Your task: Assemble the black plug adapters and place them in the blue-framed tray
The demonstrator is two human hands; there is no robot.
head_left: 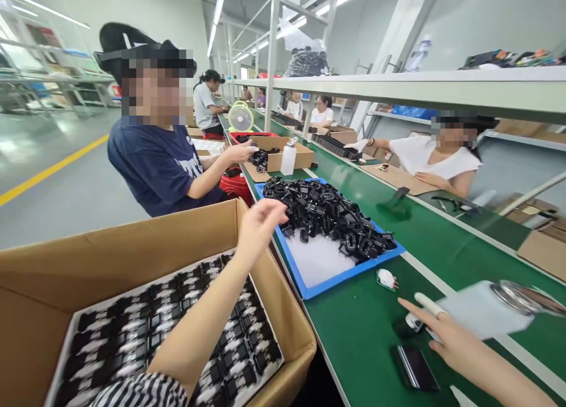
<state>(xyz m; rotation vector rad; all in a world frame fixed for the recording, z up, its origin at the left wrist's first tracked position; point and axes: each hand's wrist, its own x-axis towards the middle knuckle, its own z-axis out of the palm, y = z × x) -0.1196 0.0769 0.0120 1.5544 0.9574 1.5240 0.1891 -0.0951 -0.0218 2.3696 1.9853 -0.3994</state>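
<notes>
My left hand (260,227) is raised over the near-left edge of a blue-rimmed tray (349,275). Its fingers are bent together; whatever they hold, if anything, is hidden. In the tray lies a heap of small black plug adapters (318,209). Over the green bench, my right hand (451,333) stretches its fingers apart, one wearing a white finger cot. Just by those fingers is a small black part with a pale label (411,323); contact is unclear. A dark shiny rectangular object (414,367) lies below. Near my left forearm, a cardboard box (283,312) contains rows of black parts.
A blurred translucent bottle with a metal top (484,307) stands right. A small white item (387,279) lies beyond my right hand. A white pump bottle (289,159) stands behind the tray. Co-workers sit left (154,153) and across the bench (435,156), below a shelf (420,88).
</notes>
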